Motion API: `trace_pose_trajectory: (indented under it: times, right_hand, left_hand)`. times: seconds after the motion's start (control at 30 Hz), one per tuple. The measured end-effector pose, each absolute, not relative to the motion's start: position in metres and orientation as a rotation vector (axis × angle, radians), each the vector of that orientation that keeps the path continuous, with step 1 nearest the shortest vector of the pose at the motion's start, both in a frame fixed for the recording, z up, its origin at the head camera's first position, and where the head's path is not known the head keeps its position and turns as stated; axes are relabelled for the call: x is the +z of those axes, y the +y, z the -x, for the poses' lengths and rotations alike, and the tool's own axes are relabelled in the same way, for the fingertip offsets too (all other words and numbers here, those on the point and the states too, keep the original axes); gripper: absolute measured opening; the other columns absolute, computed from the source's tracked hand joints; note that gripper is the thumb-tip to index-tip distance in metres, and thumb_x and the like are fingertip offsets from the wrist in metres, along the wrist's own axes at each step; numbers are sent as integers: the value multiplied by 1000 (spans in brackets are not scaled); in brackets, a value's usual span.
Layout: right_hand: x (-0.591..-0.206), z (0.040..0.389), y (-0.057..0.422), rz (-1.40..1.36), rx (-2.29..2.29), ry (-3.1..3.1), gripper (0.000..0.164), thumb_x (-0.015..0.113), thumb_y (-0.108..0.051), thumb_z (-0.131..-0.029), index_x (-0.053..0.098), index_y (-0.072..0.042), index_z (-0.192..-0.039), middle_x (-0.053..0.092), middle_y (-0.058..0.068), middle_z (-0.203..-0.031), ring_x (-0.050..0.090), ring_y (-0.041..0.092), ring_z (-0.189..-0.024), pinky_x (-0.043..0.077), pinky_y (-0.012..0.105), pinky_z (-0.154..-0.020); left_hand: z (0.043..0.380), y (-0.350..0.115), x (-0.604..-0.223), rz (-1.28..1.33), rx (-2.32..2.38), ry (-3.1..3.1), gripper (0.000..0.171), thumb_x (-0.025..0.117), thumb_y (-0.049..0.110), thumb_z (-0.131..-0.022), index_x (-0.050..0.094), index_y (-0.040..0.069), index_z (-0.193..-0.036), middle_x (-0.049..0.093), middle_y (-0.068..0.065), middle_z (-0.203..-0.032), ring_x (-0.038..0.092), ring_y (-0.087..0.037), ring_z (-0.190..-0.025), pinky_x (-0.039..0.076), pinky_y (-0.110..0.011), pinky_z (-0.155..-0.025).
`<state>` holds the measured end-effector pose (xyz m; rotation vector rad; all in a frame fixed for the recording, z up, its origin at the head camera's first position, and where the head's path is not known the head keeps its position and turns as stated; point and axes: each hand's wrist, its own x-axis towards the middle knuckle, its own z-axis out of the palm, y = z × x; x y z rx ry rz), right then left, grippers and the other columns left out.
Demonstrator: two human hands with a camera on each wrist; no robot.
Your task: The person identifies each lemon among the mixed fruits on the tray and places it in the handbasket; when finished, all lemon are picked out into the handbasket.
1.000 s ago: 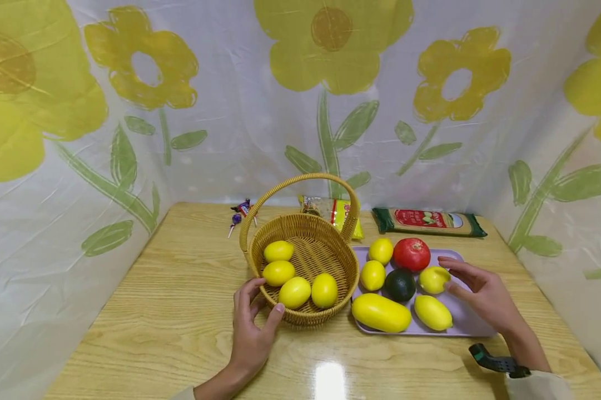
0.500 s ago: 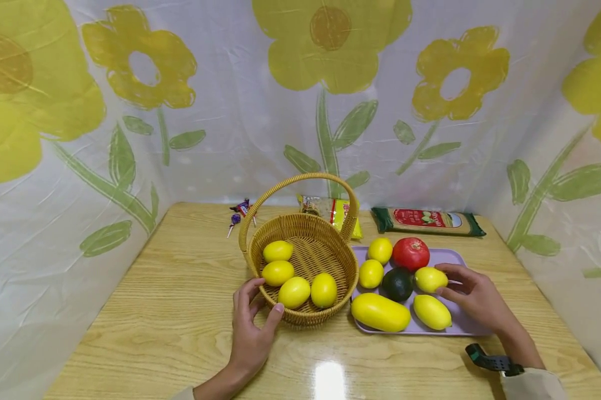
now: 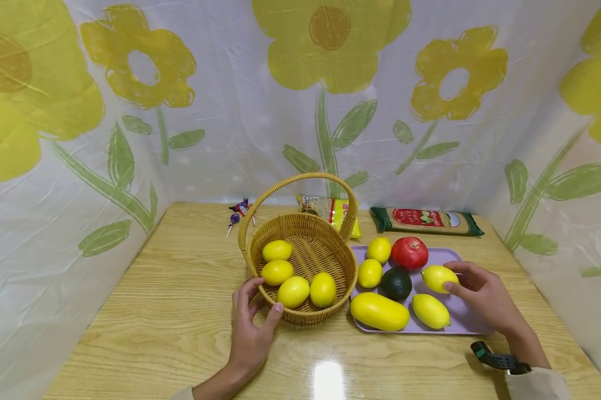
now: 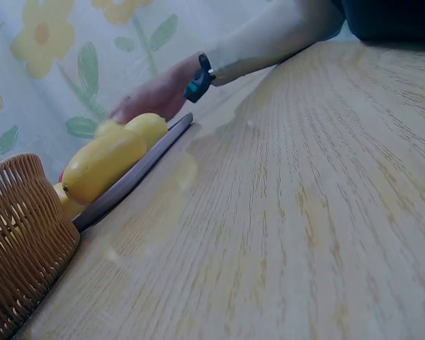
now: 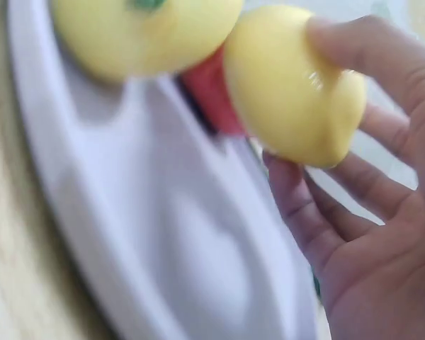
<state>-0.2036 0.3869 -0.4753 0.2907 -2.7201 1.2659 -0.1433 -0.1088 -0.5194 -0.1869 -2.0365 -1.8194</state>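
My right hand (image 3: 487, 297) pinches a yellow lemon (image 3: 438, 279) between thumb and fingers over the purple tray (image 3: 467, 322). In the right wrist view this lemon (image 5: 290, 88) looks raised off the tray. My left hand (image 3: 252, 328) holds the near left rim of the wicker basket (image 3: 305, 316), with finger and thumb tips at the rim. Several lemons (image 3: 294, 292) lie inside the basket. On the tray are more lemons (image 3: 431, 311), a red pomegranate-like fruit (image 3: 409, 253), a dark green avocado-like fruit (image 3: 396, 283) and a long yellow papaya-like fruit (image 3: 379, 311).
The basket's tall handle (image 3: 300, 176) arches over it. Behind stand a yellow-and-clear snack packet (image 3: 344, 215) and a long green-ended noodle packet (image 3: 426, 221). Wrapped lollipops (image 3: 234, 219) lie at the back left. A flowered curtain surrounds the wooden table (image 3: 180, 311).
My right hand has closed its fingers on the lemon and lifted it a little, after it first shifted left, then back right. The left hand stays at the basket's rim.
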Motion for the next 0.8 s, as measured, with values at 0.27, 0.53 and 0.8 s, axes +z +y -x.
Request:
trace_pose_trajectory:
  times: [0.27, 0.53, 0.8]
  right_hand:
    - [-437, 198, 355, -577, 1514, -2579, 45, 75, 1, -101, 65, -2, -145, 69, -14, -140, 69, 1, -121, 58, 12, -100]
    - [-395, 204, 294, -973, 1502, -2610, 47, 78, 1, -99, 70, -13, -142, 72, 6, -138, 73, 13, -116, 63, 23, -98]
    - [-387, 224, 233, -1238, 1454, -2677, 40, 80, -11, -101, 72, -18, -140, 75, 2, -133, 73, 15, -108, 66, 30, -92]
  left_hand:
    - [144, -110, -519, 186, -1825, -2040, 62, 77, 5, -98, 48, 0, -153, 42, -13, -154, 47, -36, -146, 50, -19, -117]
    - [143, -110, -520, 185, -1827, -2041, 62, 77, 5, -98, 48, 0, -153, 41, -13, -156, 46, -34, -147, 48, -19, -118]
    - [144, -110, -520, 196, -1824, -2033, 62, 76, 4, -98, 48, -2, -152, 41, -14, -155, 46, -36, -146, 49, -20, -118]
